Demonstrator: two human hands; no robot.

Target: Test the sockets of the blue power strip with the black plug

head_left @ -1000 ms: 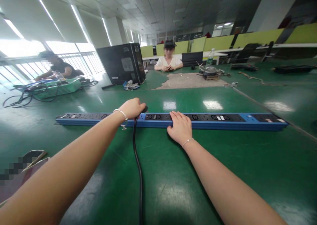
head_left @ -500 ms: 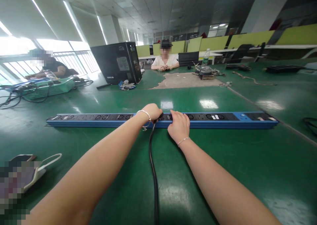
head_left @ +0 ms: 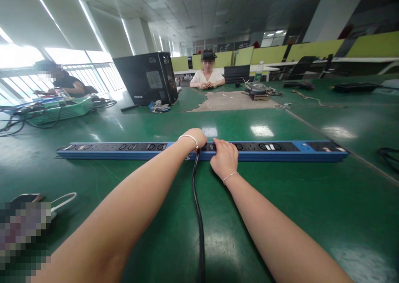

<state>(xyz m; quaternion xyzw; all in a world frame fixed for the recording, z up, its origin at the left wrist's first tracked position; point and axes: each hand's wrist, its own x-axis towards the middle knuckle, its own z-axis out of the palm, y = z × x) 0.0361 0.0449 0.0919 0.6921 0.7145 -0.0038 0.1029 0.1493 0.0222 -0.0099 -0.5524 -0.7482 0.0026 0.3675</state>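
A long blue power strip [head_left: 268, 156] with black sockets lies crosswise on the green table [head_left: 140, 127]. My left hand [head_left: 195, 138] is closed at the strip's middle, round the end of a black cable [head_left: 198, 208]; the plug itself is hidden under the fingers. From there the cable runs down toward the bottom edge of the view. Just to the right, my right hand [head_left: 225, 156] rests on the strip, with its fingers over the far edge and its thumb at the near side, gripping it.
At the back left stand a black computer case [head_left: 146, 79], gloves [head_left: 159, 107] and a green basket [head_left: 59, 110] with cables. A person [head_left: 207, 73] sits opposite, another at far left. A bottle [head_left: 259, 72] and metal parts stand behind. A blurred device lies at lower left.
My left hand has shifted slightly right along the strip, and the cable has swung right with it. My right hand has stayed almost in place.
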